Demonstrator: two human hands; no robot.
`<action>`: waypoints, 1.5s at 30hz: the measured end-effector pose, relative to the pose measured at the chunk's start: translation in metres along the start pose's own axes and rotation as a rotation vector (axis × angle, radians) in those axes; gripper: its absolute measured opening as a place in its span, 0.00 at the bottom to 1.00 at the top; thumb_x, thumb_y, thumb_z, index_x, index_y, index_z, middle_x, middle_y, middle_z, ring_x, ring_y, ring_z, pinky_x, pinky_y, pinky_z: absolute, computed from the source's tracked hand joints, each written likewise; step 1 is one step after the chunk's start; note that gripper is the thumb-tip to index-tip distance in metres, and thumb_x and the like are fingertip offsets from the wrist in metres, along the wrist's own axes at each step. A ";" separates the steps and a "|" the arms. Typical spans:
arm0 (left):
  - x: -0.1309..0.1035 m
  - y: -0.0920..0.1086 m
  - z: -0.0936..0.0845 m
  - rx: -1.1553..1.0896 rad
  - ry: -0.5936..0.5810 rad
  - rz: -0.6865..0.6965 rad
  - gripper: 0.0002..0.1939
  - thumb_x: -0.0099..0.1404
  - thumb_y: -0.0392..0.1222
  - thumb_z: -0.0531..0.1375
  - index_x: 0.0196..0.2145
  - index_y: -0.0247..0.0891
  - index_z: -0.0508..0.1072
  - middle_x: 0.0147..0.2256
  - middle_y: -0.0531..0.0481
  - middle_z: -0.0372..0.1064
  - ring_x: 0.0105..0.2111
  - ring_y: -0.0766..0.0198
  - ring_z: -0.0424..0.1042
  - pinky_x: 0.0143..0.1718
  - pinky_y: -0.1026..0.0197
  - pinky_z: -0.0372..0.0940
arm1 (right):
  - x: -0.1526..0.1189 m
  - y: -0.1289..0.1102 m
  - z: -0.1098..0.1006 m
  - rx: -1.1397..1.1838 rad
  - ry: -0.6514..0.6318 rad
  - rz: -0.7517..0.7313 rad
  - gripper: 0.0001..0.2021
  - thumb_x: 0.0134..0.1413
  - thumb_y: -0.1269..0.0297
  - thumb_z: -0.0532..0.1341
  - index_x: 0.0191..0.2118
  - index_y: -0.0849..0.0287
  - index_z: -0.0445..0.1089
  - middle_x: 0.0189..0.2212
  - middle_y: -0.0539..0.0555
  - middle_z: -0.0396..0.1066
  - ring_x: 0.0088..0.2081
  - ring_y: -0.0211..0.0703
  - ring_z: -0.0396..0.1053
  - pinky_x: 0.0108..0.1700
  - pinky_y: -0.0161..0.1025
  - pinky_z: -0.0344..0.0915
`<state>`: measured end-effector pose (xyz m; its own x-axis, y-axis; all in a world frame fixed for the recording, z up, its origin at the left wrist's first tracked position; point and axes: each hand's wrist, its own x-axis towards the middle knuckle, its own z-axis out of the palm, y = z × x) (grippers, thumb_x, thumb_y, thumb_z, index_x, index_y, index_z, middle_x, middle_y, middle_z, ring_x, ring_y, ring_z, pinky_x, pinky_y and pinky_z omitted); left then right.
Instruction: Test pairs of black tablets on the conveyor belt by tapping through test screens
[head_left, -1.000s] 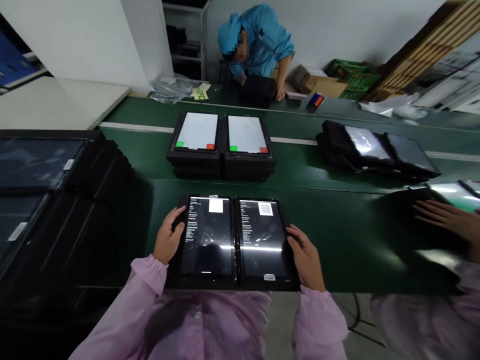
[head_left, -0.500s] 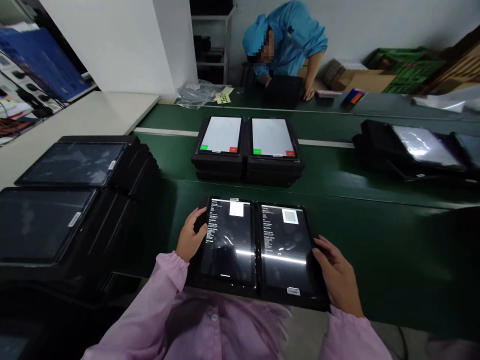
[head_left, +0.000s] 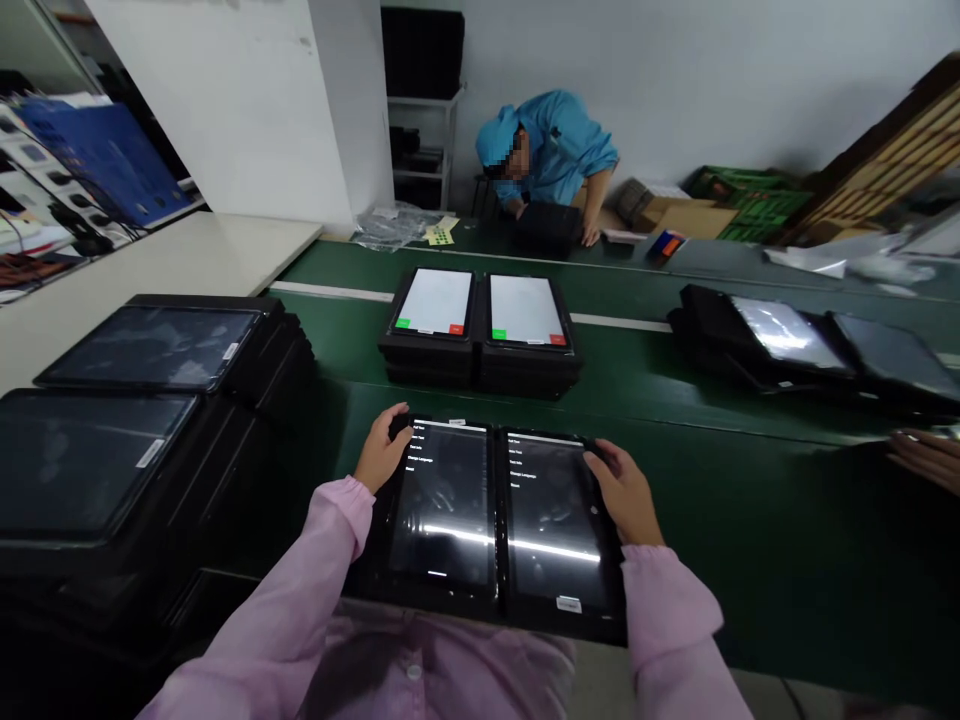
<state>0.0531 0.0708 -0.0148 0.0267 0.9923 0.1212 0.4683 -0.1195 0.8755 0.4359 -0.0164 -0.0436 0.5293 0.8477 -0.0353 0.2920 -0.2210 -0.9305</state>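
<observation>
Two tablets lie side by side in front of me in a black holder, their dark screens showing a short text menu. My left hand (head_left: 383,450) grips the left tablet (head_left: 446,510) at its upper left edge, thumb at the rim. Around the upper right edge of the right tablet (head_left: 555,520) is my right hand (head_left: 627,494), its thumb over the screen's border and fingers behind. Just beyond, two tablets with white screens (head_left: 433,300) (head_left: 521,308), each with green and red corner boxes, rest on black stacks (head_left: 431,368).
Stacked dark tablets (head_left: 154,345) stand at the left, beside a white tabletop (head_left: 255,240). More tablets (head_left: 791,330) lie tilted at the right on the green work surface (head_left: 675,400). Another person's hand (head_left: 926,458) reaches in at the right edge; a co-worker in blue (head_left: 566,145) bends over opposite.
Both front screens switched from an info page with a white code square to a short menu. My right hand moved up along the right tablet's edge. Another person's hand appeared at the right.
</observation>
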 end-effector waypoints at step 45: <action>0.004 -0.003 -0.018 0.067 -0.332 0.151 0.38 0.62 0.51 0.62 0.66 0.44 0.54 0.69 0.44 0.44 0.68 0.51 0.46 0.68 0.46 0.43 | -0.006 -0.004 -0.004 -0.156 -0.193 -0.126 0.42 0.44 0.44 0.68 0.63 0.55 0.60 0.67 0.60 0.51 0.67 0.55 0.49 0.68 0.53 0.45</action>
<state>0.0357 0.0749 -0.0084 0.3803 0.9215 0.0788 0.4935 -0.2742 0.8254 0.4348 -0.0227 -0.0380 0.3234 0.9463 -0.0056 0.4733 -0.1668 -0.8650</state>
